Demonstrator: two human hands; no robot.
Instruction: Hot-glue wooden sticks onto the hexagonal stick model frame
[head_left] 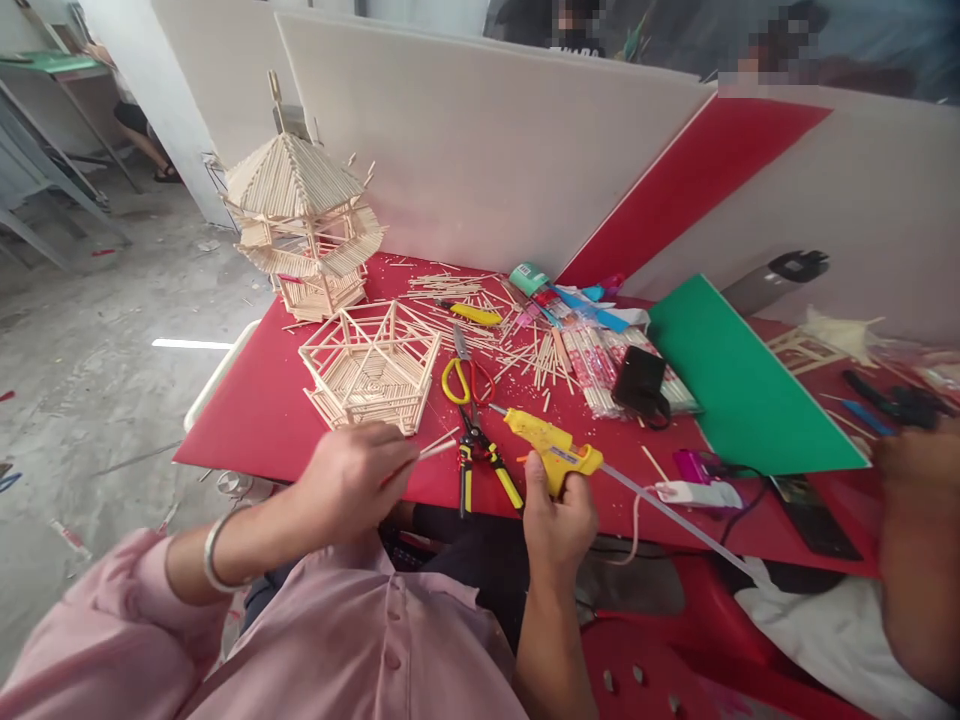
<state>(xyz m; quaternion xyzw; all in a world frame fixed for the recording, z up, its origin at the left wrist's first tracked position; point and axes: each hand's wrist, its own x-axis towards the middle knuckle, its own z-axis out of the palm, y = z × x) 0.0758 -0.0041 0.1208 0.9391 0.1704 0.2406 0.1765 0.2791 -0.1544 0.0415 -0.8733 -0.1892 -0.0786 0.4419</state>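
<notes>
My right hand (559,525) is wrapped round a yellow hot glue gun (551,445), its nozzle pointing left and a long glue stick trailing from its back. My left hand (364,465) is closed on thin wooden sticks (439,443), whose ends poke out to the right. Just beyond that hand sits a hexagonal stick frame (373,375) with a slatted floor. Between my hands lie black-and-yellow pliers (484,460). Scissors (459,370) with one yellow and one red handle lie above them.
A stick pagoda model (304,220) stands at the back left of the red table (247,420). Loose sticks (450,290), a yellow cutter (476,314), packed sticks (600,365) and a black box (640,378) lie behind. A green board (750,385) stands right, near a co-worker's arm (919,560).
</notes>
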